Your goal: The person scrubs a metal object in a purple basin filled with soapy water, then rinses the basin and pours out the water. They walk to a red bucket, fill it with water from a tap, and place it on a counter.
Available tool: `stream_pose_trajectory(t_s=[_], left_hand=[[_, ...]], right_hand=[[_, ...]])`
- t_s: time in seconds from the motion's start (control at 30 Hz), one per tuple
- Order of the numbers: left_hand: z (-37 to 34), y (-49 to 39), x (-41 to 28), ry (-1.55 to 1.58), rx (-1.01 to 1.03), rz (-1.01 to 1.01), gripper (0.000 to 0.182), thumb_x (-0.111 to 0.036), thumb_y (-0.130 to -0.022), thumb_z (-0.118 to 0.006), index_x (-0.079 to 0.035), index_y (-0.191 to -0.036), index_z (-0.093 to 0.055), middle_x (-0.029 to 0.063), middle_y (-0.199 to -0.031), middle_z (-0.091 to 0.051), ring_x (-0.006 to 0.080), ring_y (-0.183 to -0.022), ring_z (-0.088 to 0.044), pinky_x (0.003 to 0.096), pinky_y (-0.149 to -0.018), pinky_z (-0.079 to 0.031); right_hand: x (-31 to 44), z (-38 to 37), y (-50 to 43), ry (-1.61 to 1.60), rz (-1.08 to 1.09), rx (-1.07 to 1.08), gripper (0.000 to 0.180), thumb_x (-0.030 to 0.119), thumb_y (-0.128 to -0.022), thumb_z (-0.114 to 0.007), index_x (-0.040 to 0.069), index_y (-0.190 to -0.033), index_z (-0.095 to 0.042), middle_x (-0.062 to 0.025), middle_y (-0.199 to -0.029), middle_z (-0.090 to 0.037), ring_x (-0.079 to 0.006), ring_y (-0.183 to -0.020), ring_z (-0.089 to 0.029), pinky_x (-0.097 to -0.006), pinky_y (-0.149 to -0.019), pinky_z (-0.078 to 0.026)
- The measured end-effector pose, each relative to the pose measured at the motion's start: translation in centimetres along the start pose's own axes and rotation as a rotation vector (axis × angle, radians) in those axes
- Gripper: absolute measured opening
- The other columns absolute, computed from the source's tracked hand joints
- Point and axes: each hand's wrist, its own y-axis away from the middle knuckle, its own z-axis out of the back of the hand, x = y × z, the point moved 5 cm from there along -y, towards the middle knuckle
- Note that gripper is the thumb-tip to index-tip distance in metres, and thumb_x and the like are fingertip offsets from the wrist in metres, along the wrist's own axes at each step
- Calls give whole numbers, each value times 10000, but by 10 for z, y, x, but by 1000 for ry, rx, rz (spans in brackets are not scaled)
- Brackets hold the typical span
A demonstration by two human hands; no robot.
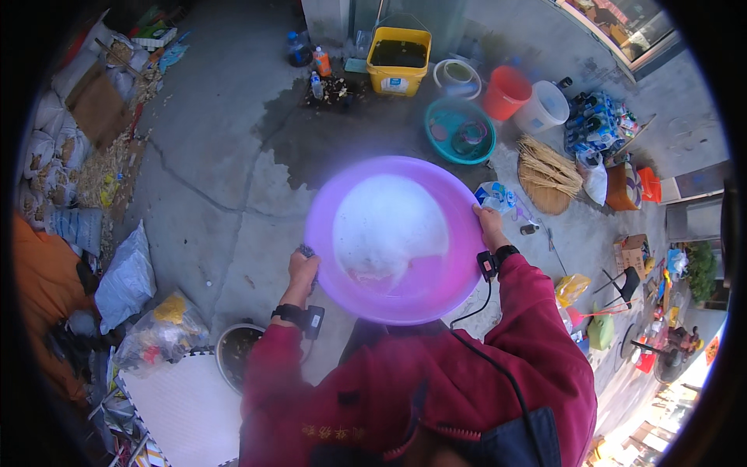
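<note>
A large purple plastic basin [455, 292] is held up in front of my body, with white foam [388, 225] covering much of its inside. My left hand [303, 271] grips the left rim and also has a dark grey mesh-like scrubber [307, 251] pressed against it, partly hidden by the fingers. On the opposite side, my right hand [489, 223] clasps the right rim, thumb on top. Both wrists wear black straps with small boxes.
Beyond the basin stand a yellow bucket of dark liquid [398, 73], a teal basin [461, 154], a red bucket [506, 93] and a white bucket [541, 108]. Straw bundles [548, 166] lie at right. A metal bowl [224, 356] and plastic bags [125, 280] are at lower left.
</note>
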Motion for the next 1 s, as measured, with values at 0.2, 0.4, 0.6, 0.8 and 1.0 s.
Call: stream_pose_trajectory(t_s=[0.2, 0.4, 0.6, 0.8, 1.0], left_hand=[[43, -76, -37, -27, -63, 2, 284, -99, -681, -609, 0, -944, -571, 109, -784, -617, 185, -687, -597, 319, -622, -466], [59, -165, -54, -35, -36, 53, 283, -115, -679, -612, 4, -934, -581, 112, -787, -626, 211, -684, -606, 337, -630, -468], [79, -269, -95, -171, 29, 1, 284, -137, -668, -590, 8, -912, -592, 136, -770, -631, 258, -694, -618, 353, -644, -467], [101, -361, -141, -310, 68, 12, 267, -155, -662, -585, 19, -864, -605, 147, -744, -628, 272, -696, -620, 356, -647, -463], [112, -441, -177, -340, 99, 54, 295, -146, -673, -619, 28, -911, -617, 121, -779, -639, 221, -708, -621, 336, -637, -461]], right_hand=[[37, -89, -42, 17, -84, -6, 276, 270, -752, -678, 1, -755, -617, -76, -690, -608, -163, -587, -575, -307, -551, -457], [73, -148, -83, 150, -118, -64, 371, 328, -722, -685, -22, -842, -649, -103, -740, -643, -181, -657, -614, -312, -623, -473], [81, -195, -119, 171, -153, -175, 401, 355, -693, -700, -17, -836, -656, -105, -738, -645, -183, -673, -616, -315, -648, -477], [77, -249, -156, 68, -203, -226, 409, 366, -669, -714, -17, -796, -647, -106, -729, -642, -198, -681, -620, -309, -678, -484], [122, -314, -210, 77, -222, -209, 291, 272, -727, -702, -6, -725, -619, -71, -679, -608, -159, -569, -575, -295, -536, -465]])
